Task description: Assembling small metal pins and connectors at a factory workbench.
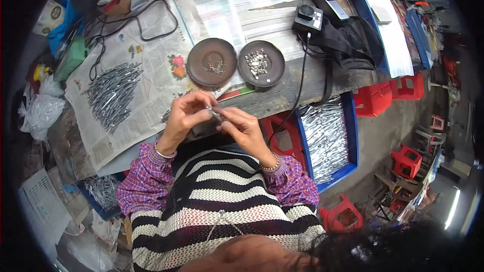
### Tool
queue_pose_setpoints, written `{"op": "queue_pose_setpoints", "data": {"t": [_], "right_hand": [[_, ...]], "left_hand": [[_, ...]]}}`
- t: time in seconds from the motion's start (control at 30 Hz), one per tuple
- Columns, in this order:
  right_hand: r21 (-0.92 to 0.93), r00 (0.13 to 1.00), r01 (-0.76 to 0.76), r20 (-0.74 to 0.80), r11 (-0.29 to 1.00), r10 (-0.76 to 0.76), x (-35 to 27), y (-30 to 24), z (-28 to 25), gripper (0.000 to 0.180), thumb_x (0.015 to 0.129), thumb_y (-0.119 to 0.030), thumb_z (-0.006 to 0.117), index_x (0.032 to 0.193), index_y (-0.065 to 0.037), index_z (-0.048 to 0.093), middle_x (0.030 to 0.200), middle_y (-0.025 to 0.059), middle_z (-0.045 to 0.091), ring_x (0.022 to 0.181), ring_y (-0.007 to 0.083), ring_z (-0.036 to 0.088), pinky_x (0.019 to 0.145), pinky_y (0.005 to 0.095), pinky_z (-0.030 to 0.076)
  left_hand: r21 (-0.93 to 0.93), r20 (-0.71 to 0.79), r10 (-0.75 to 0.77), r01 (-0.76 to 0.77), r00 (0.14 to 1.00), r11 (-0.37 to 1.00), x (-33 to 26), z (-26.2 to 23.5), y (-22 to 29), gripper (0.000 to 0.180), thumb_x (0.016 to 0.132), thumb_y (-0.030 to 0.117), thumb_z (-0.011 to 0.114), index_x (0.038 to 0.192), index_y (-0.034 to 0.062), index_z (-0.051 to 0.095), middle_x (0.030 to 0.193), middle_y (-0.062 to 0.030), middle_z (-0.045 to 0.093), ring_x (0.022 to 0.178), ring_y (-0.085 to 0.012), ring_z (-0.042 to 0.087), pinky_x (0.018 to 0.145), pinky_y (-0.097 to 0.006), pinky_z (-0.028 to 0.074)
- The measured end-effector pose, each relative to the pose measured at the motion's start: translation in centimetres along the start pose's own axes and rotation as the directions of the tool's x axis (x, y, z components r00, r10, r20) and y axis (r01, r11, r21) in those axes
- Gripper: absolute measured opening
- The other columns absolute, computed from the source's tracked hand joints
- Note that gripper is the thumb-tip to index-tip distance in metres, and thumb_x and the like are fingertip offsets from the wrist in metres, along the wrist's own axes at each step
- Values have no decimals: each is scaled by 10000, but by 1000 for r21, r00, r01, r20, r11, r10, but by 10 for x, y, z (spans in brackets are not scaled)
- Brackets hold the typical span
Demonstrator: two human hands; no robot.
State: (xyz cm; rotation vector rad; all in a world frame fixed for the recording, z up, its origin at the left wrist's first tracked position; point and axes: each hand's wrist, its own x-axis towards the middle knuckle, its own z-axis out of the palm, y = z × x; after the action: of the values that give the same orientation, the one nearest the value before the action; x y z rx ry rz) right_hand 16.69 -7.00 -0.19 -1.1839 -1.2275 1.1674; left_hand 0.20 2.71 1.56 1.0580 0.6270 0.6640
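Note:
My left hand [187, 119] and my right hand [243, 129] meet at the table's near edge, fingertips pinched together. Between them is a small, slim metal piece [217, 115], mostly covered by the fingers; its exact kind cannot be made out. Just beyond the hands stand two round brown dishes. In the left dish [196, 70] lie a few thin pin-like bits [217, 66], while the right dish [276, 73] holds many small silvery pieces [256, 63]. To the left, a heap of slim grey metal parts [115, 95] is spread on newspaper [156, 53].
A blue tray [354, 136] full of shiny slim metal parts sits to my right, near red stools [373, 99]. Another container of metal parts [103, 191] is at lower left. A small black device [308, 18] trails a cable across the table edge beside a black bag [353, 45].

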Motion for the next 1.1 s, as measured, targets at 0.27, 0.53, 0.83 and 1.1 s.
{"op": "queue_pose_setpoints", "data": {"t": [0.27,0.53,0.83,1.1], "right_hand": [[-756,926,127,-141,642,-350,14,1,-47,325,695,46,600,1011,-28,618,956,136,567,853,303,548,731,373,460],[-905,943,38,-107,423,-314,30,5,-67,374,689,30,584,1058,-29,608,1006,122,543,894,298,510,760,379,430],[-797,911,46,-215,602,-353,33,7,-70,180,715,1,639,893,-10,610,925,125,566,841,300,543,719,362,450],[122,951,-163,-247,979,189,15,15,-21,55,782,-12,648,816,23,622,812,16,599,705,71,550,622,198,434]], "left_hand": [[-120,-163,-69,49,984,991,-8,-1,11,104,810,34,600,906,26,561,787,-45,616,681,-89,556,622,-219,433],[-8,-230,-98,99,968,995,-9,-1,5,117,808,18,622,912,36,570,727,-7,604,615,-30,512,531,-171,352],[46,-187,-41,50,982,998,-10,1,-8,135,830,48,608,958,52,566,723,-11,594,550,-24,424,484,-175,286],[5,-100,-106,107,989,994,-14,11,-7,201,820,2,596,1020,19,583,814,21,561,675,-27,485,589,-164,379]]}}
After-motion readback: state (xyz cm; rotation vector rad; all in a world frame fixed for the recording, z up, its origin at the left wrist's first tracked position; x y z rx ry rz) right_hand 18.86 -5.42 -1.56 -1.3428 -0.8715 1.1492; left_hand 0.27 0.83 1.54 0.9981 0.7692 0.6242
